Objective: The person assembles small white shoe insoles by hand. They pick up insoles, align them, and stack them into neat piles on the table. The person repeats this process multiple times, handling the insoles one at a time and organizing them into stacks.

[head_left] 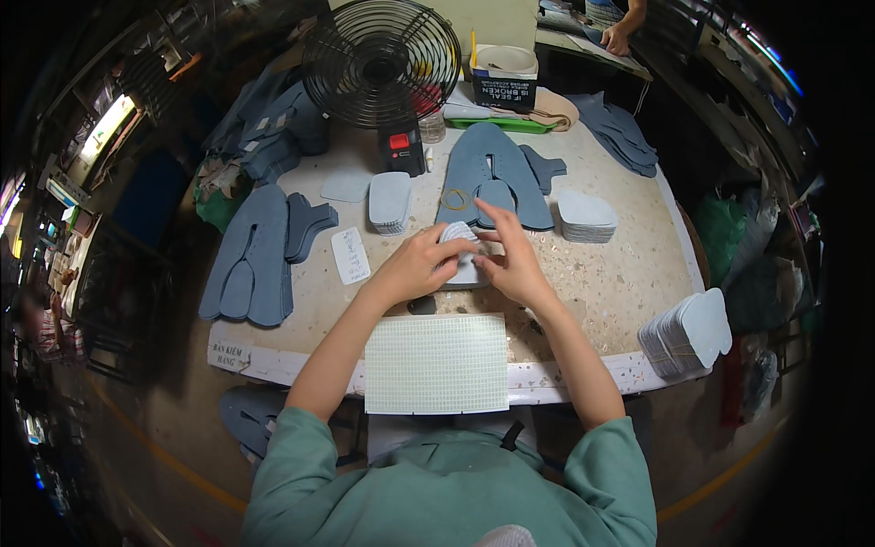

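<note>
Near the middle of the table, between my hands, is a small stack of pale grey, rounded flat pieces [467, 272]. My left hand [421, 262] grips its left side with bent fingers. On the right side, the thumb and lower fingers of my right hand [510, 263] are closed against the stack, while its index finger points away from me. A thin yellowish rubber band [444, 202] shows by that fingertip; whether the finger touches it, I cannot tell. Just beyond lie blue-grey shoe-upper pieces [478, 150]. A pale sheet of small printed labels [436, 365] lies nearest me.
Pale piece stacks [390, 202], [586, 217] flank the middle; a taller banded stack [684, 337] stands near right. Blue-grey uppers [241, 264] lie left beside a handwritten card [350, 255]. A black fan [381, 68] and a tub [504, 77] stand behind. Another person's hand [617, 41] works far right.
</note>
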`<state>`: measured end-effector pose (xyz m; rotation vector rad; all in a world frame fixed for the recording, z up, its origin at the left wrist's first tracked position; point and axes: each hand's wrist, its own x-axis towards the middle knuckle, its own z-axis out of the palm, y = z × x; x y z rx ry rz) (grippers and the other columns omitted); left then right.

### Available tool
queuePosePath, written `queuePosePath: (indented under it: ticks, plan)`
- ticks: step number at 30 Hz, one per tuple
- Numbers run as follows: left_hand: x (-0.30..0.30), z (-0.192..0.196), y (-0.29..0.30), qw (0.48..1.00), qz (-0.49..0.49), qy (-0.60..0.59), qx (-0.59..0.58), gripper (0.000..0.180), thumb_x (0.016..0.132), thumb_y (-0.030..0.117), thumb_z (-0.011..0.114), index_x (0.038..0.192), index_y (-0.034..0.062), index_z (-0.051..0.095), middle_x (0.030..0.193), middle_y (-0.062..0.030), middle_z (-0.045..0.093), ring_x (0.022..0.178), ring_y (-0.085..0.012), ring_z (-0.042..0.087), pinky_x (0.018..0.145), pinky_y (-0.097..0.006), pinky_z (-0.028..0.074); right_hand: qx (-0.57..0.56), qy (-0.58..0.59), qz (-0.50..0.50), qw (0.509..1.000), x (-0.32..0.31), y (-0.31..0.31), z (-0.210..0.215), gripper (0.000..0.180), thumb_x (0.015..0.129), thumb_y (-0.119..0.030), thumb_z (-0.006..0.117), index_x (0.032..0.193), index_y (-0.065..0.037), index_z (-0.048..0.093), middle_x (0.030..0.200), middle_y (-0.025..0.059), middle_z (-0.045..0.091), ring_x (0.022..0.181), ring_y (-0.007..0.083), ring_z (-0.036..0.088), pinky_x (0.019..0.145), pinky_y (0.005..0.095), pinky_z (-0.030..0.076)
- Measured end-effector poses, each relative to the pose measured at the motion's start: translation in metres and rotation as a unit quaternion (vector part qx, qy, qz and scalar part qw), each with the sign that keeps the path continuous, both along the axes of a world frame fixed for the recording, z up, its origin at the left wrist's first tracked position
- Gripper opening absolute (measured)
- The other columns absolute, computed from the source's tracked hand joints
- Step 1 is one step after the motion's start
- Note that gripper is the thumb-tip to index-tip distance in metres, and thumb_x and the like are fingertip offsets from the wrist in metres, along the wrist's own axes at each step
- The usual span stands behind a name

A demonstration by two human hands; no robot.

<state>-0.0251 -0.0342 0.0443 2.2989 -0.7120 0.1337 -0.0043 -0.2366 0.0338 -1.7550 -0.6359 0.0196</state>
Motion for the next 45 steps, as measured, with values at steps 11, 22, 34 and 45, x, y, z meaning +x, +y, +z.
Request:
queuePosePath:
  ticks: [11, 22, 34, 45]
  plan:
    - [0.002, -0.001, 0.004, 0.999, -0.006, 0.016, -0.045, 0.033, 0.070, 0.012, 0.078, 0.101, 0.0126, 0.066, 0.108, -0.0107, 0.063, 0.100, -0.0302, 0.064, 0.086, -0.037, 0.051, -0.085, -0.091, -0.153, 0.980, 0.011, -0.006, -0.013, 0.053, 0.083, 0.008, 0.057, 0.133, -0.009, 0.052, 0.114, 0.0167, 0.054, 0.092, 0.0251, 0.066, 0.072, 0.0311, 0.056]
    - [-0.014, 0.018, -0.008, 0.994, 0.001, 0.015, -0.111, 0.041, 0.073, 0.014, 0.076, 0.111, 0.0092, 0.061, 0.099, -0.0058, 0.060, 0.078, -0.0164, 0.056, 0.070, -0.028, 0.049, -0.027, 0.179, -0.035, 0.983, 0.005, 0.002, -0.014, 0.032, 0.093, -0.023, 0.064, 0.117, -0.003, 0.065, 0.085, 0.0057, 0.066, 0.063, 0.0088, 0.059, 0.052, 0.0239, 0.051]
    - [-0.041, 0.013, -0.013, 0.970, -0.072, 0.095, 0.211, 0.030, 0.072, 0.024, 0.078, 0.093, 0.0073, 0.066, 0.084, -0.0079, 0.066, 0.081, -0.0266, 0.065, 0.070, -0.039, 0.050, -0.460, 0.094, -0.193, 0.862, 0.025, -0.113, 0.036, 0.028, 0.080, -0.019, 0.072, 0.106, -0.008, 0.071, 0.094, 0.0148, 0.071, 0.080, 0.0261, 0.068, 0.075, 0.0356, 0.055]
    - [-0.019, 0.025, 0.003, 0.984, -0.037, 0.172, 0.014, 0.013, 0.085, 0.016, 0.068, 0.091, 0.0047, 0.065, 0.082, -0.0096, 0.068, 0.075, -0.0204, 0.065, 0.069, -0.033, 0.051, -0.145, -0.024, 0.091, 0.985, -0.009, -0.045, 0.046, 0.025, 0.077, -0.013, 0.076, 0.100, -0.004, 0.070, 0.089, 0.0083, 0.070, 0.080, 0.0166, 0.068, 0.066, 0.0276, 0.052]
